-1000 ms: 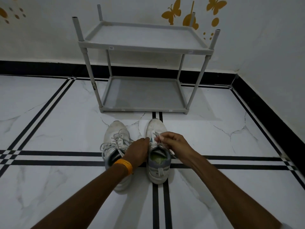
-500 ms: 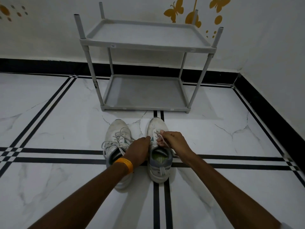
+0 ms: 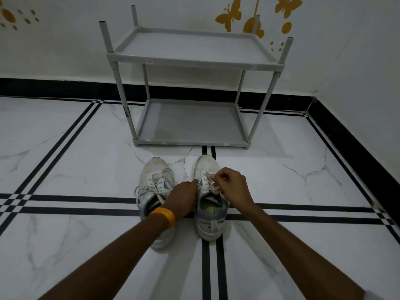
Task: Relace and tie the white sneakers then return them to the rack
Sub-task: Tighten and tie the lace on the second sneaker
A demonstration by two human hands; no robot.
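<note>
**tilefan:** So the room was a corner with a white marble-look floor (image 3: 65, 245), black double stripes crossing it, black skirting, and yellow butterfly stickers (image 3: 229, 15) on the wall. A grey two-shelf rack (image 3: 190, 63) stood against the back wall, both shelves bare.

**lace_nerd:** Only the one head view, right? Where were the shoes?

**tilefan:** Yep, one view. Both white sneakers sat on the floor just in front of the rack's front edge, toes pointing at it, side by side but not touching. The left sneaker (image 3: 154, 169) had its laces loose and flopped out sideways. The right sneaker (image 3: 205, 165) sat right over the stripe running toward the rack.

**lace_nerd:** And the hands?

**tilefan:** The right hand (image 3: 232, 184) had its fingertips pinched together on the lace (image 3: 208, 180) near the upper eyelets, I'd guess to pull it through or snug it up. The left hand (image 3: 181, 197), orange wristband (image 3: 165, 215) on that arm, was pressed against the inner side of the right sneaker, probably bracing it so it wouldn't slide on that slick floor. Couldn't tell whether those fingers were closed on anything.

**lace_nerd:** So still mid-lacing?

**tilefan:** Looked that way to me. Neither shoe was tied, nothing on the rack.
</note>
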